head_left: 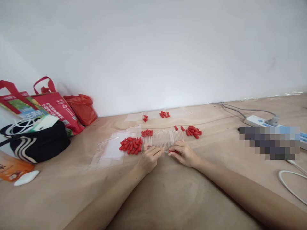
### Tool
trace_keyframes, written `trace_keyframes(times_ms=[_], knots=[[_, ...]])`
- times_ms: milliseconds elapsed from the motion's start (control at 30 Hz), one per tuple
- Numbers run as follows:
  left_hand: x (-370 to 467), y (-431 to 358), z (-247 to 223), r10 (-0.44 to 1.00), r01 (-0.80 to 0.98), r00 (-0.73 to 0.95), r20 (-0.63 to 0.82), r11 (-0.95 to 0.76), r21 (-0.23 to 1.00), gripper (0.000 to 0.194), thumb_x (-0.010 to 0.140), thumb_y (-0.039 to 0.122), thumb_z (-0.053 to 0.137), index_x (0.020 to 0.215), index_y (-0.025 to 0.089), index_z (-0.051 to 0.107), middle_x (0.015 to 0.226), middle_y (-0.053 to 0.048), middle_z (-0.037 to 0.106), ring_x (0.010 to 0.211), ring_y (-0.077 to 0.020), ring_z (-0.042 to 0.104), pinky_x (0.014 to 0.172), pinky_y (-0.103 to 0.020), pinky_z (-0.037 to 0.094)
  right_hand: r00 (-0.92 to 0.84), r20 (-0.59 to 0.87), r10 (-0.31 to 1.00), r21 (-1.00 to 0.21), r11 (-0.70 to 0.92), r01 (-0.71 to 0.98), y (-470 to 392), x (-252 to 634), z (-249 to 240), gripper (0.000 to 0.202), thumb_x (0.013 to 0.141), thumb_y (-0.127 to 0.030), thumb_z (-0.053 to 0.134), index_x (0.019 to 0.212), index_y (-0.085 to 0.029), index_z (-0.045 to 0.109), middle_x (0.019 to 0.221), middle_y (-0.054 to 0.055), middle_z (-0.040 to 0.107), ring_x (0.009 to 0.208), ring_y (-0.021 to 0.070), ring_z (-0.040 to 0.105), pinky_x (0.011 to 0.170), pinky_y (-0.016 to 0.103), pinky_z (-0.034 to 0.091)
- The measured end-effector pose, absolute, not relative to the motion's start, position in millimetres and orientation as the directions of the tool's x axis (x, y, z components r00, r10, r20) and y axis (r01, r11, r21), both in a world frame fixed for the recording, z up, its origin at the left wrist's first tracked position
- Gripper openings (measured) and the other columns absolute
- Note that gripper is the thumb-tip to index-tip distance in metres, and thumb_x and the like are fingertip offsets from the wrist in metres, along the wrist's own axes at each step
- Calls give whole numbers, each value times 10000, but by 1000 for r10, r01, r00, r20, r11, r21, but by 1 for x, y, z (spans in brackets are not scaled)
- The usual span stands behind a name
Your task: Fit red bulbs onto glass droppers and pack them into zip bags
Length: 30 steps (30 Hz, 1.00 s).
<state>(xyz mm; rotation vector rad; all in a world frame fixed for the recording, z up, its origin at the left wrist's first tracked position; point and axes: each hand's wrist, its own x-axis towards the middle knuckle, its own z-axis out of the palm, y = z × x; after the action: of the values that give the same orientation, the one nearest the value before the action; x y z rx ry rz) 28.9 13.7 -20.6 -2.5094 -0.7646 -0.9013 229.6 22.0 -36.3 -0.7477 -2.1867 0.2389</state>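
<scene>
My left hand [150, 158] is closed on the thin clear tube of a dropper [166, 151]. My right hand [184, 154] pinches the red rubber bulb [173, 151] at the tube's other end; fingers partly hide it. Just beyond my hands lies a row of clear dropper tubes [161, 138]. At the row's left end, several tubes wear red bulbs [147, 133]. Left of my left hand, a pile of loose red bulbs [130, 145] rests on clear plastic bags [111, 148]. Another heap of red bulbs [193, 131] sits beyond my right hand, with two single bulbs beside it.
Near the wall lie bagged pieces with red bulbs [164, 114]. To the left stand a red shopping bag [59, 107], a red plastic bag [80, 108] and a black pouch [43, 142]. A white power strip [255, 121] with cables and a blurred-out object are on the right.
</scene>
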Motion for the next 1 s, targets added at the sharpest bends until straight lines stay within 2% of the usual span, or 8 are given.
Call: trace_keyframes(times_ms=[267,767,1000], knots=[[30,12,-24,387,595,646,657,-795,-117,338,823,33,292,912,173,585,763,-23,665,661,-122,590,709,-321,331,-559,601,572,-318,812,489,19,227,-33,176,834,-289,454,799,-184,590,708,32,591,701,140,521,698,312,327],[34,10,-23,400,623,609,685,-776,-100,295,815,53,316,848,161,588,729,-25,673,626,-131,599,728,-339,343,-580,579,573,-281,808,518,21,218,-30,173,832,-274,447,774,-176,576,692,22,596,685,135,501,725,323,267],[30,11,-22,445,667,600,665,-737,-108,255,857,103,348,946,170,578,767,-20,663,659,-125,597,772,-339,329,-537,591,602,-287,779,557,26,227,-25,173,821,-302,471,764,-190,591,706,15,617,690,137,510,734,330,255]])
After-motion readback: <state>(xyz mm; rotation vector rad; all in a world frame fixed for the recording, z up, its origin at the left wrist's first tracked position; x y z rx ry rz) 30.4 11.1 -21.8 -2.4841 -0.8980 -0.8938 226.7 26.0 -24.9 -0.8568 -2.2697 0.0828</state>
